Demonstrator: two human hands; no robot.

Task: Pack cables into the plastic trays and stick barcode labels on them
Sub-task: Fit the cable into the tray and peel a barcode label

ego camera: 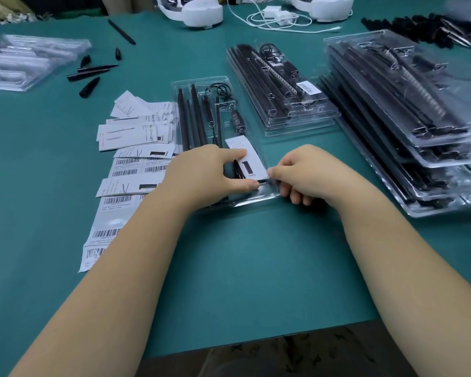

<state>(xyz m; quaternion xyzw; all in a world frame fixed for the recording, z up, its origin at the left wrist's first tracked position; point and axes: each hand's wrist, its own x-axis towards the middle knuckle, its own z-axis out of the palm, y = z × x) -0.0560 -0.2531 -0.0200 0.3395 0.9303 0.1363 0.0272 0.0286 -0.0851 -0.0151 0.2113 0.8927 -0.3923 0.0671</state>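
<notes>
Fingers of the left hand (201,172) press flat on a white card (245,156) atop the tray (196,83) at mid table (242,268); the right hand (302,172) pinches the card's corner, its other fingers curled. This tray holds cables but shows no barcode. Finished trays (419,104) stack toward the right edge, one (278,85) beside them labelled. Labels (125,170) wait left; empties (25,61) sit far left, so much remains.
</notes>
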